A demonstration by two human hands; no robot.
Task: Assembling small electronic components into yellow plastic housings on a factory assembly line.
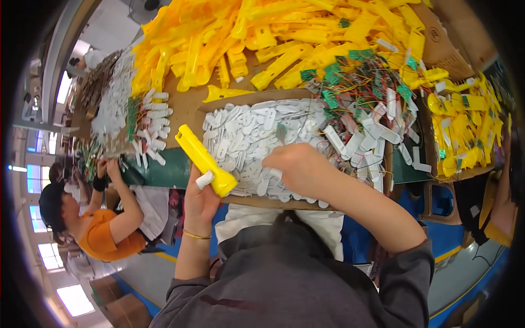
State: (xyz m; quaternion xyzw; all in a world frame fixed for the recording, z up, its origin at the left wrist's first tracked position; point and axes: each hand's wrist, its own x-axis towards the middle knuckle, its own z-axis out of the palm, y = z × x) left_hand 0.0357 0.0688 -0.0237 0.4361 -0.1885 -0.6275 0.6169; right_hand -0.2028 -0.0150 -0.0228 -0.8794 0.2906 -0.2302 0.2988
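My left hand (200,203) is closed round the lower end of a yellow plastic housing (203,159), long and flashlight-shaped, tilted with its narrow end up and to the left. A white finger cot (204,180) covers the thumb against it. Pinched fingers of my right hand (304,168) hover over a shallow cardboard box (268,203) filled with small white plastic pieces (240,128). A small greenish blur (281,133) shows just beyond those fingertips; whether they hold it I cannot tell.
Yellow housings (219,33) are heaped at the back. Wired green circuit boards (361,82) with white cases pile on the box's right side. Another box (465,126) holds wired yellow housings at far right. White parts (153,123) lie left; a co-worker in orange (112,232) sits there.
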